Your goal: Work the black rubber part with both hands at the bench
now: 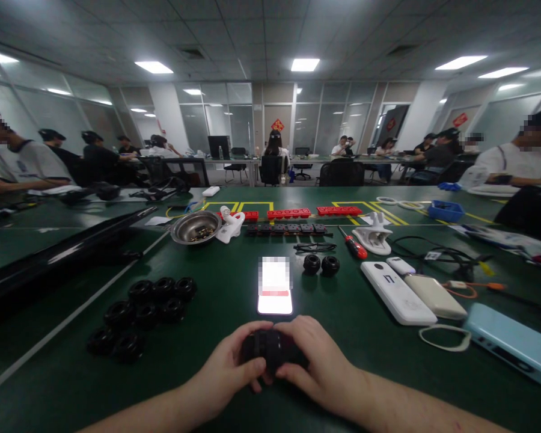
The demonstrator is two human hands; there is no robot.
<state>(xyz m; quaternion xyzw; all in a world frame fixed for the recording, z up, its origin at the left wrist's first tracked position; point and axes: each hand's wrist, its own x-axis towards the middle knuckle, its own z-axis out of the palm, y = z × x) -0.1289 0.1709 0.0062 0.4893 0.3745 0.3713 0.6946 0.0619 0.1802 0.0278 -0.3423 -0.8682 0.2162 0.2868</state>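
Close to me at the middle of the table, my left hand (234, 361) and my right hand (318, 358) are both closed around a black wheel-like part (265, 347). My thumbs press on its near side, and the fingers hide much of it, so I cannot tell whether it is one piece or two. Just beyond my hands lies a phone (275, 304) with a bright screen. Similar black wheel-like parts (146, 313) sit in a group to the left. Two more, one of them a black wheel-like part (312, 263), stand to the right of the phone.
A metal bowl (193, 237) with small brass-coloured pieces stands back left beside a white bracket (229, 225). Red trays (288, 213) lie behind a black strip of parts (293, 230). To the right are a red screwdriver (355, 246), a white power bank (397, 294) and a light-blue device (514, 340).
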